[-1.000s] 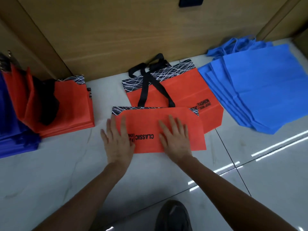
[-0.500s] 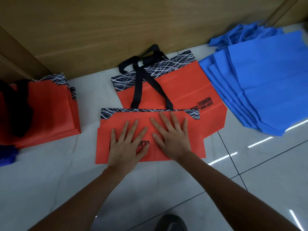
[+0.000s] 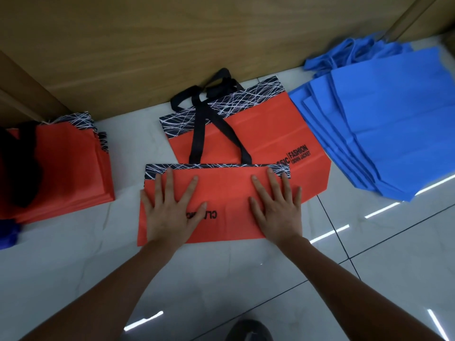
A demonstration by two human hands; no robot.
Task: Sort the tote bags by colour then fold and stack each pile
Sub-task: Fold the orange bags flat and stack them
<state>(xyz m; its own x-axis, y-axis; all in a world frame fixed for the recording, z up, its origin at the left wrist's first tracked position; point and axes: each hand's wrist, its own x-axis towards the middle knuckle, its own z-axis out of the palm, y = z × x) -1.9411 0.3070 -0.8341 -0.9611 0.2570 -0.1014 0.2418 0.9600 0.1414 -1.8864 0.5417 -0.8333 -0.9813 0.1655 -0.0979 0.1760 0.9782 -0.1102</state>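
A folded red tote bag (image 3: pixel 221 193) with a black-and-white patterned band lies on the floor in front of me. My left hand (image 3: pixel 170 212) rests flat on its left half with fingers spread. My right hand (image 3: pixel 277 207) rests flat on its right half, also spread. Behind it lies an unfolded red tote bag (image 3: pixel 266 136) with black handles, partly under the folded one. At the left sits a stack of folded red bags (image 3: pixel 69 168). On the right, several light blue tote bags (image 3: pixel 398 134) lie fanned out flat.
A wooden wall (image 3: pixel 197 40) runs along the back edge of the white tiled floor (image 3: pixel 221 279). Dark blue fabric (image 3: pixel 7 237) shows at the far left edge. A dark shoe (image 3: pixel 248 331) is at the bottom centre.
Both hands slid apart across the folded red bag, from its middle toward its two ends. The view moved closer and shifted right.
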